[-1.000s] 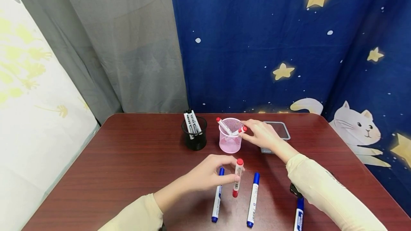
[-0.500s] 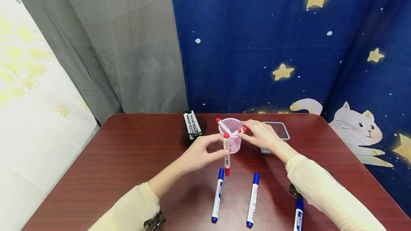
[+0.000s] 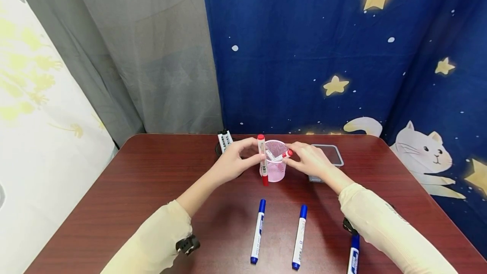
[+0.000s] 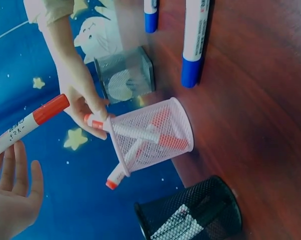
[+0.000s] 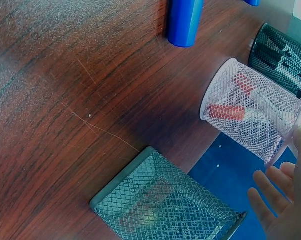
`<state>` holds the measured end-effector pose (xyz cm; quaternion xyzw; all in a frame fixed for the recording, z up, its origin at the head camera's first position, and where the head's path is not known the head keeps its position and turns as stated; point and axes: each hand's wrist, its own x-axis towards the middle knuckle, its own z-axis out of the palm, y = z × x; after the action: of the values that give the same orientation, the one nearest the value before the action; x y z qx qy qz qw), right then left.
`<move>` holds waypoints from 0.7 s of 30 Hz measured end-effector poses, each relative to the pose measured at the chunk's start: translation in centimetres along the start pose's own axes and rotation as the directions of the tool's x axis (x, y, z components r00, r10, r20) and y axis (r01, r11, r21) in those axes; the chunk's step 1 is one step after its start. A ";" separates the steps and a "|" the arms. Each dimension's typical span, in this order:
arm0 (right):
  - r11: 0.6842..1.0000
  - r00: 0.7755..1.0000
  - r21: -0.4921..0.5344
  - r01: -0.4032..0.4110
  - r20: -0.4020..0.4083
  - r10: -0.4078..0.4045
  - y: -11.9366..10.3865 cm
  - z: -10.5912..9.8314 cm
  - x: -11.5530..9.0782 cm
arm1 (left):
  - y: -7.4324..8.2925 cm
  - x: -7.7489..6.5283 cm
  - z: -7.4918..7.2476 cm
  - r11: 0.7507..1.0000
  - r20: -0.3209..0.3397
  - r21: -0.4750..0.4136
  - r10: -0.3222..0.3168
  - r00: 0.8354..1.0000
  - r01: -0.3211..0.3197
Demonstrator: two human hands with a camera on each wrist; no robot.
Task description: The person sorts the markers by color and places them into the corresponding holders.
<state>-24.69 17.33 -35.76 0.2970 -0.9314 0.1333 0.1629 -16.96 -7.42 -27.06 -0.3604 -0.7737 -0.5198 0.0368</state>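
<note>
My left hand (image 3: 236,162) pinches a red-capped whiteboard marker (image 3: 264,167) upright between thumb and fingers. It is in front of the left side of a pink mesh pen holder (image 3: 275,174). In the left wrist view that marker (image 4: 28,124) is apart from the holder. My right hand (image 3: 310,160) grips the holder's right rim, thumb at the near side and a finger farther back. Inside the pink holder lean two red-capped markers (image 4: 135,132), their ends above the rim. My left hand partly covers the black mesh pen holder (image 4: 210,207), which contains black-capped markers.
Blue-capped markers lie on the dark red table: one (image 3: 257,231) left of centre, another (image 3: 299,238) beside it, a third (image 3: 354,257) under the right forearm. Behind my right hand stands a grey mesh holder (image 5: 165,200). Curtains (image 3: 304,54) hang beyond the table's far edge.
My left hand has carried the red marker up, away from the blue markers and leftward, to the pink holder's left side. The right hand stays at the rim.
</note>
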 end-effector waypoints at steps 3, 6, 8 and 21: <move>1.000 1.000 0.001 -0.001 0.001 0.001 0.0 0.0 0.0 | -0.2 0.8 -0.3 1.000 -0.019 0.009 0.013 1.000 -0.013; 1.000 1.000 0.001 -0.004 0.001 0.004 0.0 0.0 0.0 | -0.3 1.6 -0.6 1.000 -0.032 0.011 0.020 0.999 -0.020; 1.000 1.000 0.000 -0.006 0.001 0.006 -0.1 0.0 -0.1 | -0.4 2.2 -0.8 1.000 -0.040 0.007 0.027 0.999 -0.027; 1.000 1.000 0.006 -0.004 -0.007 0.004 0.0 0.0 0.0 | -3.9 5.4 -0.8 1.000 -0.094 0.017 0.026 0.995 -0.025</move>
<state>-24.70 17.32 -35.75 0.2951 -0.9311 0.1373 0.1650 -23.53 -6.08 -27.45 -0.3450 -0.7705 -0.5295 0.0827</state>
